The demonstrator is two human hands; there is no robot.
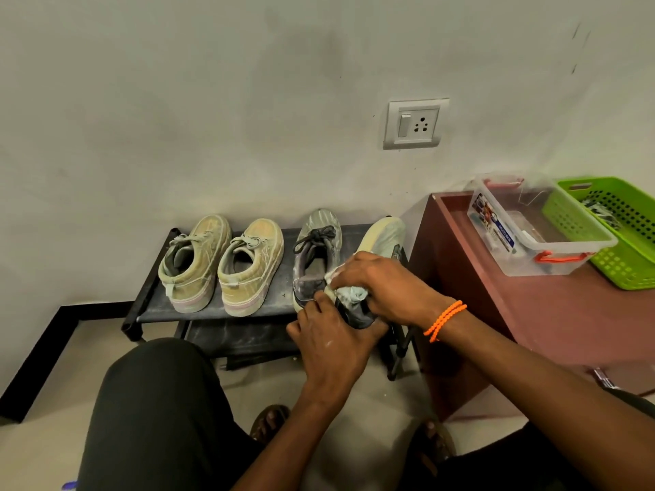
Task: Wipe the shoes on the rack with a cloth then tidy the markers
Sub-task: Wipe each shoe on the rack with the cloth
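Your left hand (331, 343) grips the heel of a dark grey shoe (354, 311) at the near right end of the black shoe rack (156, 299), its fingers (312, 306) curled round the heel collar. Your right hand (382, 285) presses a pale, bunched cloth (349, 292) down onto that shoe's heel opening, fingers closed round the cloth. The shoe's pale toe (382, 232) points to the far wall.

Just left of it stands its mate, a dusty grey lace-up shoe (317, 253), heel toward you. Farther left on the same top shelf sit two tan canvas sneakers (221, 264), side by side and heels near, both streaked with dust. All four shoes are on the rack's top shelf; a lower shelf (241, 338) shows beneath.

An orange beaded bracelet (444, 320) circles your right wrist. To the right of the rack stands a reddish-brown counter (553, 313). On it, a clear plastic box (531, 225) with orange latches rests against a green perforated basket (616, 235); dark items lie in the basket, too indistinct to name. A switch-and-socket plate (415, 124) is set in the wall above. Your knees and sandalled feet fill the near floor.
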